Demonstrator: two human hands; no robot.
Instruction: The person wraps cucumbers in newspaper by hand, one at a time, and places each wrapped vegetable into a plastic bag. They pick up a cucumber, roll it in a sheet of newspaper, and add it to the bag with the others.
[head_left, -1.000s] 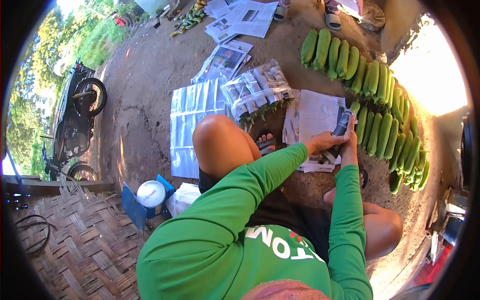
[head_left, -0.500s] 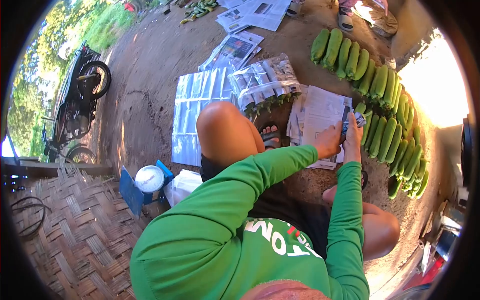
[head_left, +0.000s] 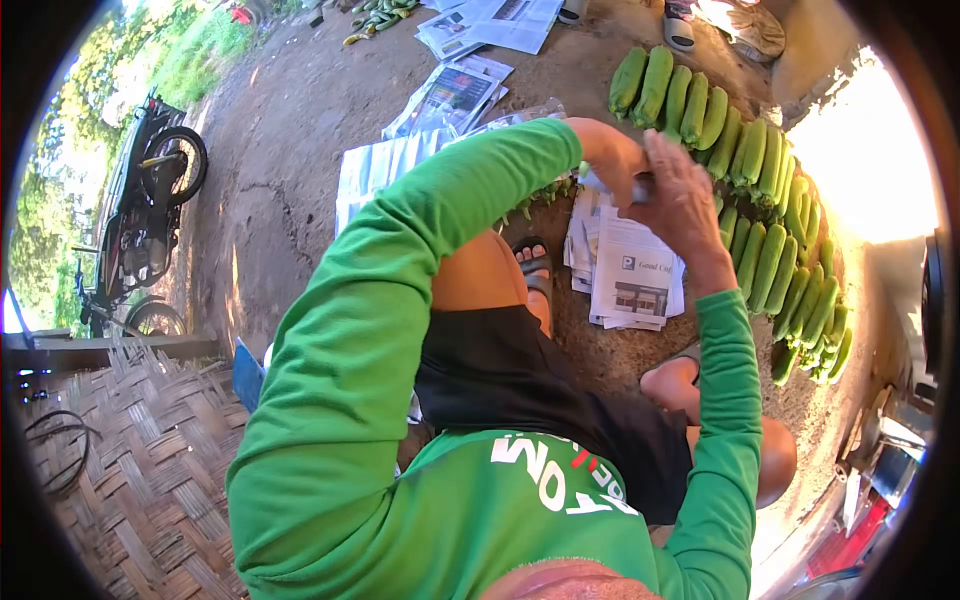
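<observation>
My left hand (head_left: 612, 158) and my right hand (head_left: 686, 200) meet above the newspaper stack. Between them is a newspaper-wrapped green vegetable (head_left: 641, 188), mostly hidden by my fingers and palms. My left fingers curl around it, while my right hand presses against it from the other side. Just below lies the stack of cut newspaper sheets (head_left: 632, 270), its top page printed with a building. Long green vegetables resembling cucumbers (head_left: 762, 258) lie in rows to the right of my right hand. My left forearm covers most of the clear plastic bag (head_left: 545, 108) of wrapped vegetables.
More newspaper (head_left: 450, 95) is spread on the dirt floor ahead. White sheeting (head_left: 365, 172) lies left of my knee. A motorcycle (head_left: 150, 210) stands at far left, beyond a woven mat (head_left: 130, 460). Another person's foot (head_left: 679, 27) shows at the top.
Both hands have lifted and moved away from my body, with the left elbow raised. The wrapped vegetable has come up off the paper stack, and the top sheet now shows.
</observation>
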